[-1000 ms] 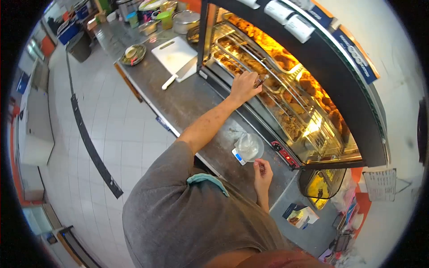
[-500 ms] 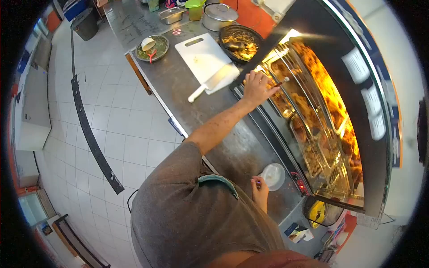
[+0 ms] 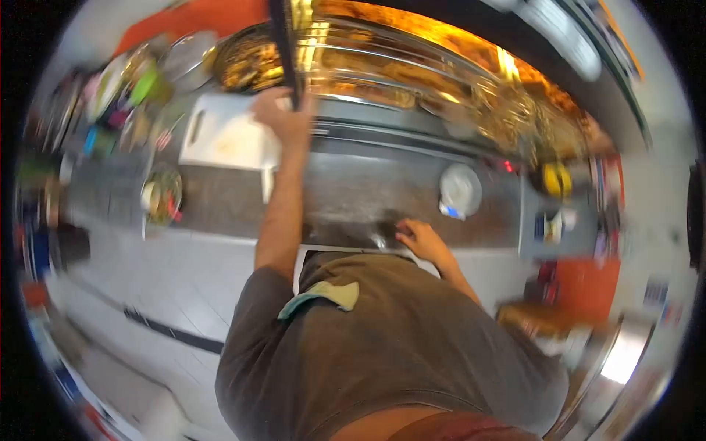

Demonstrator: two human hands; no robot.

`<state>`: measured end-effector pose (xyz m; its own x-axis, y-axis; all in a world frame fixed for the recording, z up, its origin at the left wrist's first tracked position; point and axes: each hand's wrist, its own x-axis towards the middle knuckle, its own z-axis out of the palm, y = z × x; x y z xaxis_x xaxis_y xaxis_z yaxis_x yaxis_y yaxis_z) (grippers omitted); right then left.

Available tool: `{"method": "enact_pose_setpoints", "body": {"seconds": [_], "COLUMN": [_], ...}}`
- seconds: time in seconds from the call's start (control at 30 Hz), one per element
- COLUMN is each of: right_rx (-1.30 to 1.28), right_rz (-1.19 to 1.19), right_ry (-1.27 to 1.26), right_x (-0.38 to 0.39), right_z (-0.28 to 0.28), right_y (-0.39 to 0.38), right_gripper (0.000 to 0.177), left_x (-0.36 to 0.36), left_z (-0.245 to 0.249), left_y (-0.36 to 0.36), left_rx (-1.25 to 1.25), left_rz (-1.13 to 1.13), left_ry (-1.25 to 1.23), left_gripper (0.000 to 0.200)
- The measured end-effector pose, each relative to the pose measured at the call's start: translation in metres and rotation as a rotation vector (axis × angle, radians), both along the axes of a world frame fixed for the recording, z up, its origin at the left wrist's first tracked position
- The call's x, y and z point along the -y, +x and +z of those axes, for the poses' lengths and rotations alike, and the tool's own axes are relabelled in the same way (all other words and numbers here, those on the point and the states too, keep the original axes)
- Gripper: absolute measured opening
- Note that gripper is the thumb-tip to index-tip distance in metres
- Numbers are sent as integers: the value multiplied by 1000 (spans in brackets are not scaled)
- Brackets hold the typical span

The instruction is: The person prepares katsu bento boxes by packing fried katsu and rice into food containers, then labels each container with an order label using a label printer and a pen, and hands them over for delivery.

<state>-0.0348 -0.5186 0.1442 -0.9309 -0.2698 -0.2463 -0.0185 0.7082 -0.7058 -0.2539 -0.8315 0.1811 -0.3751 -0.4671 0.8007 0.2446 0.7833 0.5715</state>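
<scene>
My left hand is raised against the lower end of a dark upright bar at the lit food case; motion blur smears its fingers. Below the case, near the counter's front edge, my right hand has curled fingers pressed together, and what they hold, if anything, is too small to tell. A round translucent container with a blue and white patch stands beyond it to the right. Beside my left arm lie a white cutting board and a knife's pale handle; the arm covers part of the knife.
A dark pan of food, a lidded pot and a green container stand at the back left. A bowl of green food is near the counter's left front. Yellow items sit in a basket at the right.
The view has swung round, so the counter now runs across the picture. My left hand now meets the dark bar. My right hand is farther from the round container.
</scene>
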Motion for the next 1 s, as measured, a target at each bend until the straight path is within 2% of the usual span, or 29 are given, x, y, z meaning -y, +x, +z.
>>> {"method": "enact_pose_setpoints", "body": {"seconds": [0.03,0.07,0.1,0.13,0.17,0.2,0.23,0.27,0.3,0.37,0.4,0.43,0.47,0.53,0.6,0.7,0.77,0.8,0.87,1.0], "right_rx": [-22,-66,-15,34,63,30,117,219,164,47,-60,-85,-98,-246,-154,-67,-59,-33,1,-177], "right_rz": [10,30,-34,-95,-158,-230,-265,-290,-352,-423,-447,-422,-440,-575,-591,-881,-970,-1013,-1046,-1107], "right_ry": [40,84,93,90,100,89,130,162,120,57,11,-6,-5,-205,-177,-148,-138,-62,18,-100], "right_x": [-6,-14,-22,-27,-37,-39,-45,-54,-61,-81,-93,-106,-119,-151,-199,-263,-303,-320,-355,-430], "right_z": [-4,-4,2,6,6,4,2,2,13,2,-7,-11,-12,-5,-1,-1,6,12,15,20], "right_y": [9,14,16,24,29,35,41,48,58,86,100,112,130,166,204,264,297,311,325,313], "right_gripper": [28,29,29,29,33,33,36,39,42,40,38,28,28,24,31,30,31,30,30,30], "left_x": [-4,-4,-2,1,5,5,-5,-32,-53,-118,-155,-191,-227,-301,-369,-463,-521,-547,-593,-665], "left_z": [10,10,4,-10,-13,-14,-20,-19,-28,-11,-6,1,3,5,-1,12,0,-3,-10,-35], "left_y": [10,16,23,27,39,63,76,88,98,128,143,154,166,188,203,222,221,224,228,227], "left_rx": [12,8,0,6,54,197,190,165,189,236,232,225,266,337,381,529,487,496,794,847], "left_rz": [-88,-68,-158,-191,-196,-246,-315,-568,-751,-652,-761,-867,-988,-1201,-1354,-1520,-1559,-1559,-1597,-1530], "left_ry": [74,-8,33,-5,-174,-152,-137,221,280,-105,-59,-1,-13,-11,12,21,-167,-169,-73,-85], "left_gripper": [48,56,61,55,46,38,30,19,12,22,29,35,37,40,40,40,45,45,51,57]}}
